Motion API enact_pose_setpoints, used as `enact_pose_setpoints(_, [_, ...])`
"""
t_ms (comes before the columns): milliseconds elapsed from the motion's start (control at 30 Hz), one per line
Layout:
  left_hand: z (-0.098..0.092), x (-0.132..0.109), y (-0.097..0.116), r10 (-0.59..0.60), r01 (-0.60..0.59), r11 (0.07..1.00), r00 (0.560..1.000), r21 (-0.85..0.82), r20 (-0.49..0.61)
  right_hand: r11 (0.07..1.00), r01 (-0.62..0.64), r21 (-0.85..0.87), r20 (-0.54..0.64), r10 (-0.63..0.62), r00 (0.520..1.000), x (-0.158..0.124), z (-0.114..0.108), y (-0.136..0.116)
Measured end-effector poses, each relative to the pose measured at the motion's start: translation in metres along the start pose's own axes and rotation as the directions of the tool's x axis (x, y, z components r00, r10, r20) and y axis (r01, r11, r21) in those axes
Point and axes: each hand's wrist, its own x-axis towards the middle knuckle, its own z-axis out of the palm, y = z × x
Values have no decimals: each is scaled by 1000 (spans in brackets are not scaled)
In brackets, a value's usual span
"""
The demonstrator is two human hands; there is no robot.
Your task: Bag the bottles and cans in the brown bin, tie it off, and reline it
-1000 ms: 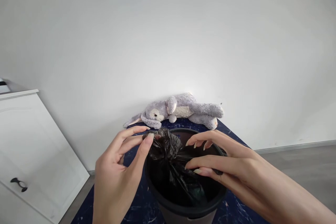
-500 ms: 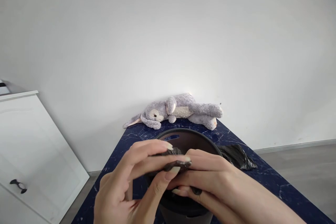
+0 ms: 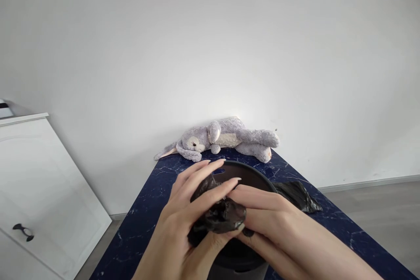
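My left hand (image 3: pixel 183 223) and my right hand (image 3: pixel 269 223) meet over a round black bin (image 3: pixel 256 175) at the near end of a dark blue marbled table (image 3: pixel 144 214). Both hands are closed on a crumpled black plastic bag (image 3: pixel 219 216), bunched into a wad between the fingers. The left fingers lie over its top, while the right fingers press it from the right. Most of the bin's opening is hidden behind the hands.
Another piece of black plastic (image 3: pixel 297 194) lies on the table right of the bin. A grey plush rabbit (image 3: pixel 219 138) lies at the table's far edge against the white wall. A white cabinet (image 3: pixel 36 192) with a dark handle stands at the left.
The hands came together from either side of the bin and gathered the bag into a wad. It now sits bunched higher between my fingers.
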Motion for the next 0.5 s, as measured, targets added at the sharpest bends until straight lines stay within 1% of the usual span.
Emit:
enact_pose_setpoints(67, [2, 1, 1, -23, 23, 1000, 1000, -5, 2, 1000, -9, -22, 5, 9, 1000, 0, 1, 0])
enact_pose_setpoints(133, [4, 4, 0, -48, 47, 999, 998, -14, -38, 997, -11, -74, 19, 12, 1000, -1, 0, 1])
enact_pose_setpoints(200, [6, 6, -5, -120, 117, 992, 989, -40, -87, 989, -9, -149, 26, 13, 1000, -4, -1, 4])
enact_pose_setpoints(300, [8, 10, -17, -271, 256, 961, 948, -103, -169, 967, -21, -255, 23, 28, 999, -9, -4, 8])
enact_pose_setpoints(333, [8, 12, -22, -304, 286, 951, 934, -116, -188, 960, -31, -279, 31, 42, 999, -11, -5, 10])
enact_pose_setpoints(500, [11, 18, -47, -394, 374, 918, 899, -136, -191, 935, -110, -337, 86, 146, 986, -13, -6, 14])
